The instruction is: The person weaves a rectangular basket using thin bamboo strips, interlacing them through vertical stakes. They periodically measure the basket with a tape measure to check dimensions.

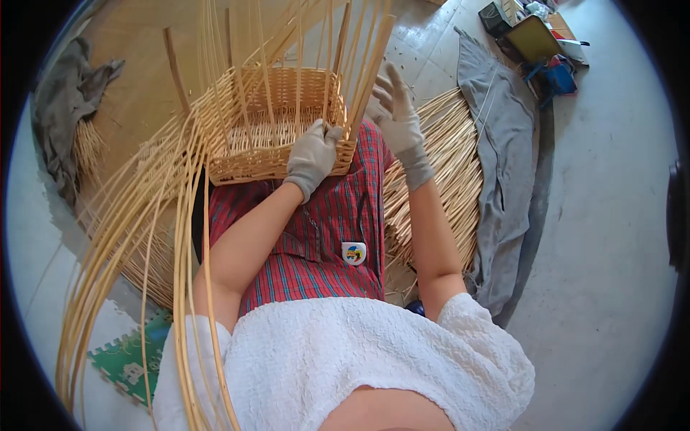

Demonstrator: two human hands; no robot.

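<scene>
A half-woven wicker basket [248,167] rests on my lap, tilted, its inside showing. Tall thin canes rise from its walls, and a thicker flat corner stake [372,72] stands at its right. Long loose canes [90,302] sweep from its left side down past my left arm. In a grey-white glove, my left hand [313,154] is closed on the near wall close to the right corner, thumb up by the rim. My right hand [400,126], gloved too, hangs just right of the corner stake with its fingers spread and nothing visible in them.
Red plaid cloth [287,276] covers my lap. At the right lie a heap of canes [438,208] and a grey cloth [507,187]. Another grey cloth [61,93] lies far left, a green foam mat [136,359] lower left. An open box [533,37] stands far right.
</scene>
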